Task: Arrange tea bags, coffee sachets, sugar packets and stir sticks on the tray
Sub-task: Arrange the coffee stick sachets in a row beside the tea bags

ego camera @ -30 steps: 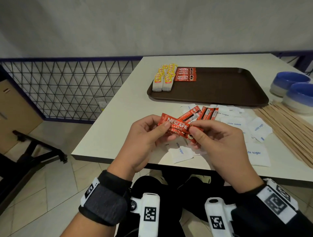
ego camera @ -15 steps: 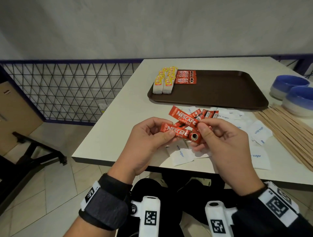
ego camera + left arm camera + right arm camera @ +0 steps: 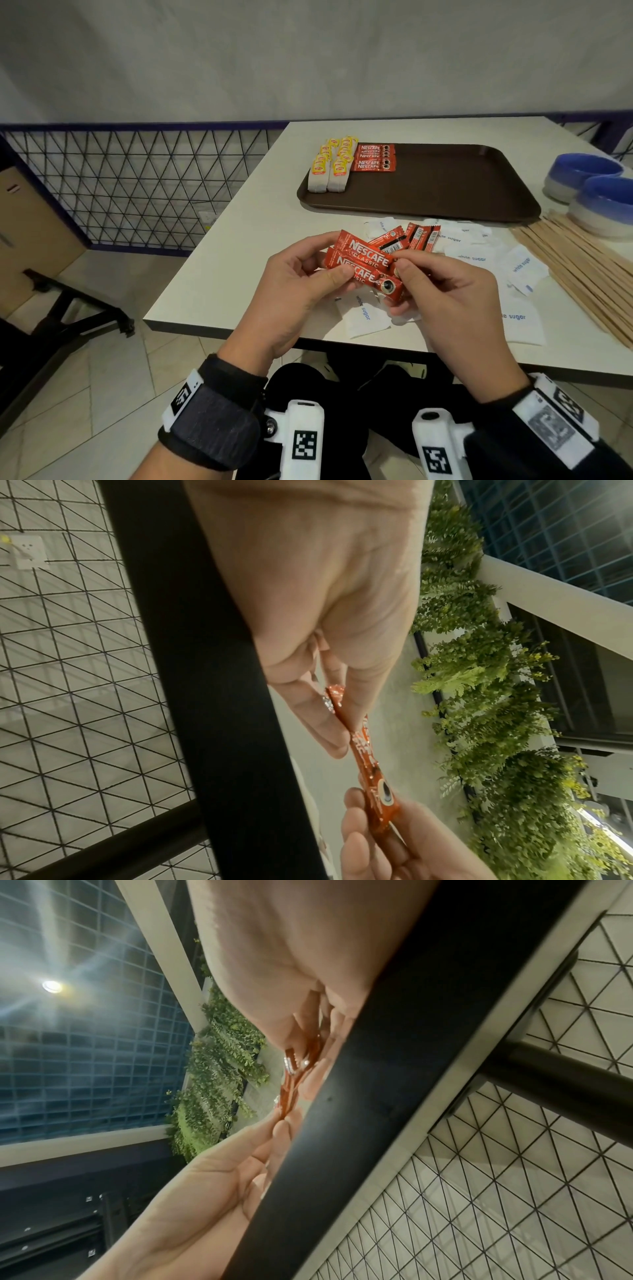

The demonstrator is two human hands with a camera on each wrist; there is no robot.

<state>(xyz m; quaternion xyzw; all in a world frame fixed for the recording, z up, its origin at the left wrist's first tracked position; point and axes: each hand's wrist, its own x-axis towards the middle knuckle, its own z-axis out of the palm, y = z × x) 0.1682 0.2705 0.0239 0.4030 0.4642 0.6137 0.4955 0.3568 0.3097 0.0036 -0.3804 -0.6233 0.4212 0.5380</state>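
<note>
You are holding two red Nescafé coffee sachets point(image 3: 363, 269) between both hands, just above the near edge of the white table point(image 3: 239, 246). Your left hand point(image 3: 298, 294) is pinching their left ends, thumb on top and fingers curled beneath. Your right hand point(image 3: 445, 301) is pinching the right ends, its thumb pressing near the printed cup. The sachets are lying one against the other, slanting down to the right. From the left wrist, the sachet point(image 3: 368, 758) is showing edge-on between your thumb and fingers.

More loose coffee sachets point(image 3: 411, 236) are lying on the table just beyond your hands, overlapping the white sugar packets point(image 3: 472, 257). The wooden stir sticks point(image 3: 582, 274) are lying in a bundle to the right, beside two blue bowls point(image 3: 596, 192). The brown tray point(image 3: 445, 192) is sitting farther back, already carrying two rows of tea bags point(image 3: 330, 168) at its left end and a stack of coffee sachets point(image 3: 375, 157) just beside them.
</note>
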